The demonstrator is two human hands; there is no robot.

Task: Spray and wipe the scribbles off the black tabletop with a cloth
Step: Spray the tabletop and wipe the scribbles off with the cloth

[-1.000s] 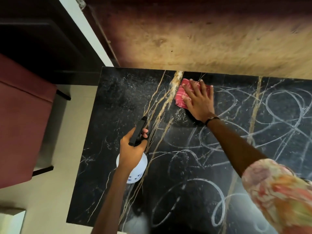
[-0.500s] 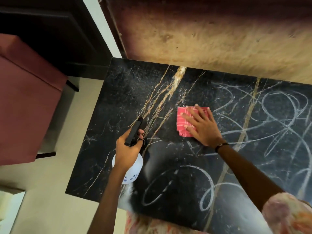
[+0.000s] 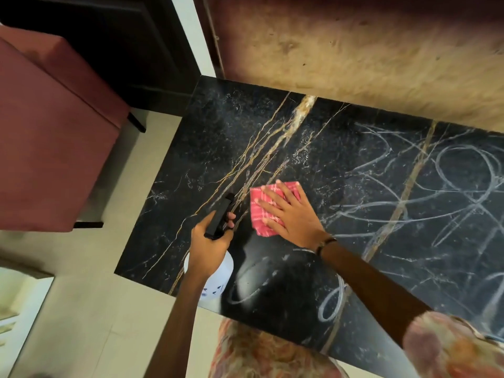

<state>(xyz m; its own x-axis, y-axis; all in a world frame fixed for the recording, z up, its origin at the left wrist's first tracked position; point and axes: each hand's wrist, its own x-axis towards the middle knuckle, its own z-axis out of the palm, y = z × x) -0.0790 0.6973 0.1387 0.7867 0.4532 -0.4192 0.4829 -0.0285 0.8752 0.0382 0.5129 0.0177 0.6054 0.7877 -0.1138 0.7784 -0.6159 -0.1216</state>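
Furniture with red upholstery occupies the 9 o'clock side of the head view, standing on pale floor and clear of the black tabletop. The left part of the tabletop shows only gold and white veining; no chalk marks are visible there.

The left hand is closed around the black trigger head of the spray bottle, whose white body hangs below the fist over the near edge. The nozzle points toward 12 o'clock.

Just beside it, toward 3 o'clock, the right hand lies flat with fingers spread, pressing the folded red cloth onto the surface. The cloth shows under the fingertips and extends toward 10 o'clock from the palm.

The scribbles lie mainly toward 3 o'clock from the cloth, with further loops toward 5 o'clock near the front edge. Their long strokes run roughly across the table. The right hand is the nearer one. The next wiping pass therefore probably calls for travel toward 3 o'clock, with spray applied first where marks appear dry.
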